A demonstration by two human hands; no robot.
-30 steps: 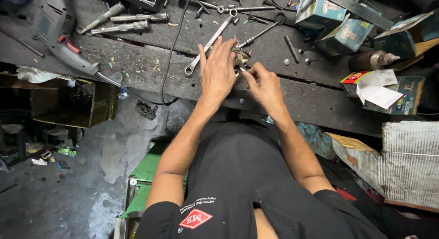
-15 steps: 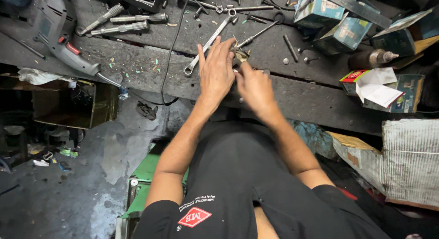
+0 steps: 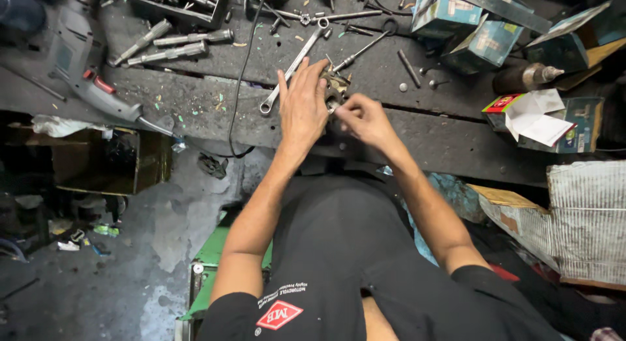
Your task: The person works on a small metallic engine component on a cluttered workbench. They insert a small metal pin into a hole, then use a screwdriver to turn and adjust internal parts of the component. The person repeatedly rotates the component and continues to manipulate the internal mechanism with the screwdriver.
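Right now I have both hands over the middle of the dark, grimy table, working on a small metal part that sits just beyond my fingers. My left hand lies flat and covers most of that part, its fingers together and pressed against it; how firm the grip is I cannot tell, since the palm hides the contact. My right hand comes in from the other side with thumb and fingertips pinched together at the part's near edge, though what sits between them is too small to make out.

Just beside my left hand a long wrench lies at a slant, its ring end toward me. A screwdriver lies at an angle just past the part. A black cable runs down the table and loops off its front edge. Well to the left rests a grey power drill, with a few metal cylinders between it and the wrench. To the right stand teal cardboard boxes, and nearer me an open box with white paper. Loose bolts and bits of metal lie scattered around the hands.
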